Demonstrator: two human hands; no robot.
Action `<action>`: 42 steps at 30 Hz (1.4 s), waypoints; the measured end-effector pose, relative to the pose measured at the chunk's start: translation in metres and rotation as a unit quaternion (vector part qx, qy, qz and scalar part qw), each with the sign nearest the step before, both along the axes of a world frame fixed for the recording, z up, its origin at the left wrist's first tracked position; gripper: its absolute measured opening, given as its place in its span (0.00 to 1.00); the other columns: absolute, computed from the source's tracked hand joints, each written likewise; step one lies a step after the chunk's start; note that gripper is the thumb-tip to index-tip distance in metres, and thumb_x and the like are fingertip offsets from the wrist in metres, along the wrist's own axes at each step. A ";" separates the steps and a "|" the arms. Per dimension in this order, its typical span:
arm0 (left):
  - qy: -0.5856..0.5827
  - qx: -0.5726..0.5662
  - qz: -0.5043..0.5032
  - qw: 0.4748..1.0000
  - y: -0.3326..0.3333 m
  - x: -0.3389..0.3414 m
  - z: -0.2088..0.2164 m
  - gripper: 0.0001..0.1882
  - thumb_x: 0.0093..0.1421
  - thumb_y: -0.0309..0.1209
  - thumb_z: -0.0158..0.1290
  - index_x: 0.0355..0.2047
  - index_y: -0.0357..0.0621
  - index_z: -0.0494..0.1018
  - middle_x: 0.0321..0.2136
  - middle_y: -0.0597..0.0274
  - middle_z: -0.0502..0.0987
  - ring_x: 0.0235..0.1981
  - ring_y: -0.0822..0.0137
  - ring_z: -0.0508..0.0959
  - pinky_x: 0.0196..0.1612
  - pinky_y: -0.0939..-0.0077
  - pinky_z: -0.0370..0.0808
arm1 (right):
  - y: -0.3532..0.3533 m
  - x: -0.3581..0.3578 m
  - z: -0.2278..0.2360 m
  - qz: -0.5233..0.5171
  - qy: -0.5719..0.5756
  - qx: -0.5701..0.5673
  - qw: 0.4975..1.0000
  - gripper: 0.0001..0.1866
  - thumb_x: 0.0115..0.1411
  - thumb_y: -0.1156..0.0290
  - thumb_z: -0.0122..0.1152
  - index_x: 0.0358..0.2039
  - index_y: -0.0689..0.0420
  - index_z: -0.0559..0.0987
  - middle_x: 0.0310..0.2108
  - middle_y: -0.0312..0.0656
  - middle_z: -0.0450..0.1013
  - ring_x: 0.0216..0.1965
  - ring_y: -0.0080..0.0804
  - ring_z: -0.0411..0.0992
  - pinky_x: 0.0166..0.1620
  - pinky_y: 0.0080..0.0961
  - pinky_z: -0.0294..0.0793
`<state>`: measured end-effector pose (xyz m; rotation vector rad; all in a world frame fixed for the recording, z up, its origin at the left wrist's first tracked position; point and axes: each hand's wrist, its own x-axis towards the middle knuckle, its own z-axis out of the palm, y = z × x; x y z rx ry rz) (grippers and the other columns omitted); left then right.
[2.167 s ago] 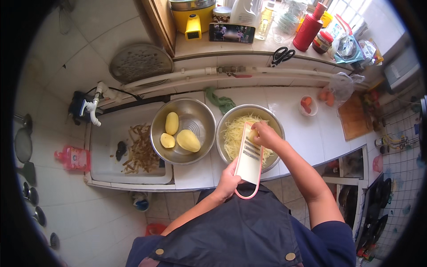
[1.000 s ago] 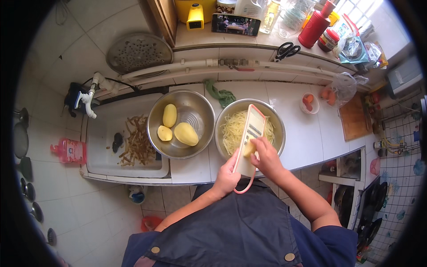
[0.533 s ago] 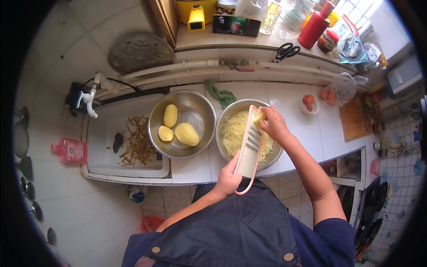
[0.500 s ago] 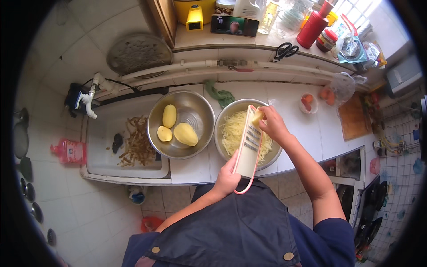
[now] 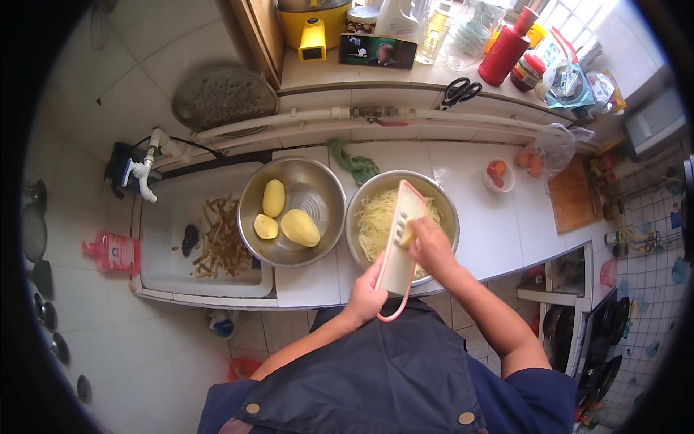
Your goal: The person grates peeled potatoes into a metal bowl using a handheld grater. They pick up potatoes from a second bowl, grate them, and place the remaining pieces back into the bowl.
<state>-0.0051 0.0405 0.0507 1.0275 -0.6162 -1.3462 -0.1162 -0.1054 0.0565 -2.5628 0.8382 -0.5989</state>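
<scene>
My left hand (image 5: pixel 366 295) is closed round the lower side of a white grater (image 5: pixel 395 277) with a pink rim and a loop handle. The grater tilts over a metal bowl (image 5: pixel 454 230) that holds pale potato shreds (image 5: pixel 377 220). My right hand (image 5: pixel 431 246) presses a piece of potato (image 5: pixel 409 233) against the grater's face, partly covering the blades. Left of this bowl stands a second metal bowl (image 5: pixel 331 189) with three peeled potatoes (image 5: pixel 300 228) in it.
At the left, a sink (image 5: pixel 163 267) holds brown peelings (image 5: pixel 219 242). A green cloth (image 5: pixel 354 163) lies behind the bowls. To the right are a small cup with orange-red pieces (image 5: pixel 499 175) and a wooden board (image 5: pixel 573 194). Scissors (image 5: pixel 460 92) and a phone (image 5: pixel 377 51) rest on the ledge.
My right hand has slid the potato piece down the grater toward me, from near its top end to about its middle. My left hand keeps its hold. The view has shifted slightly.
</scene>
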 end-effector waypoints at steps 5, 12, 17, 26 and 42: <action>0.000 0.001 -0.009 1.000 0.001 -0.004 -0.008 0.37 0.45 0.11 0.34 0.60 0.33 0.47 0.56 0.56 0.60 0.55 0.70 0.62 0.55 0.81 0.58 | -0.053 0.001 -0.006 -0.007 0.009 0.025 1.000 0.18 0.42 0.79 0.56 0.37 0.61 0.70 0.35 0.48 0.67 0.35 0.48 0.68 0.39 0.35 0.69; 0.027 0.030 0.045 0.998 -0.003 0.000 -0.012 0.36 0.45 0.12 0.33 0.59 0.29 0.48 0.55 0.53 0.60 0.56 0.70 0.61 0.56 0.81 0.56 | -0.023 0.002 0.007 0.082 0.005 0.039 0.996 0.18 0.41 0.78 0.59 0.36 0.60 0.71 0.34 0.47 0.68 0.35 0.44 0.69 0.38 0.33 0.70; 0.030 0.030 0.055 0.998 -0.002 0.002 -0.011 0.36 0.45 0.12 0.35 0.59 0.30 0.48 0.54 0.55 0.61 0.54 0.71 0.63 0.54 0.83 0.58 | 0.034 -0.005 0.006 0.086 0.017 0.005 0.996 0.20 0.38 0.80 0.58 0.37 0.63 0.70 0.33 0.49 0.67 0.34 0.46 0.69 0.37 0.35 0.70; -0.049 0.006 -0.011 0.999 0.001 -0.007 -0.011 0.36 0.46 0.14 0.36 0.60 0.33 0.48 0.53 0.55 0.63 0.53 0.71 0.65 0.54 0.83 0.57 | -0.038 -0.003 -0.001 0.015 0.003 -0.030 0.999 0.17 0.43 0.81 0.55 0.38 0.62 0.70 0.33 0.49 0.67 0.35 0.47 0.68 0.38 0.35 0.70; -0.011 -0.013 0.006 1.000 0.004 -0.004 -0.009 0.35 0.48 0.13 0.34 0.60 0.31 0.45 0.56 0.54 0.58 0.57 0.69 0.60 0.58 0.78 0.54 | -0.061 -0.001 -0.003 -0.141 -0.090 0.532 0.830 0.24 0.51 0.66 0.63 0.45 0.64 0.68 0.28 0.35 0.69 0.26 0.19 0.67 0.29 0.15 0.66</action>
